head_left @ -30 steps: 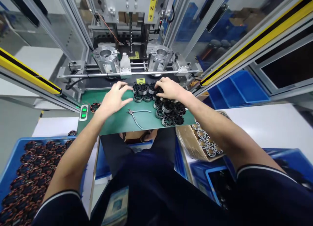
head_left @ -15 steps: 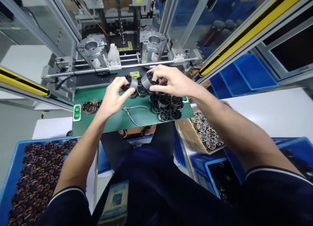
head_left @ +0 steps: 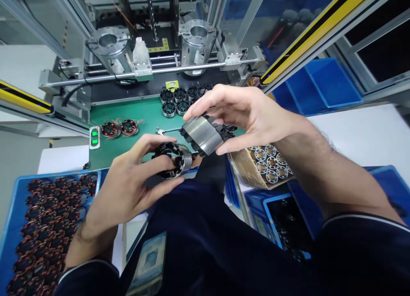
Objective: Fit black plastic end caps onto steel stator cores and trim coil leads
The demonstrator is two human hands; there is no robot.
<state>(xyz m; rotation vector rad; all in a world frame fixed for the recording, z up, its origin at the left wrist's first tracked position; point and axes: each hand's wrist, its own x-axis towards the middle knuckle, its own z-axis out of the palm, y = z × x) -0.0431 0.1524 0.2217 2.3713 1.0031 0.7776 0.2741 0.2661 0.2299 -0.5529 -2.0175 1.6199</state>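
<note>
grey floor (head_left: 19,157) — left | white tabletop (head_left: 361,127) — right | dark pane (head_left: 392,52), probably glass

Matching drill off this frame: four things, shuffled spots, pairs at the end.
Things:
1. Silver-and-black cylindrical cores nearest the camera
2. Blue-handled metal pliers
3. Large batch of copper-and-black wound rings
4. Silver open-centred rings

Spots:
A. In a blue plastic bin
B. In a brown cardboard box
C. On the green work surface, partly hidden
D. Held, one in the left hand, one in the right hand

Pairs: 1-D, 2-C, 3-A, 4-B
</note>
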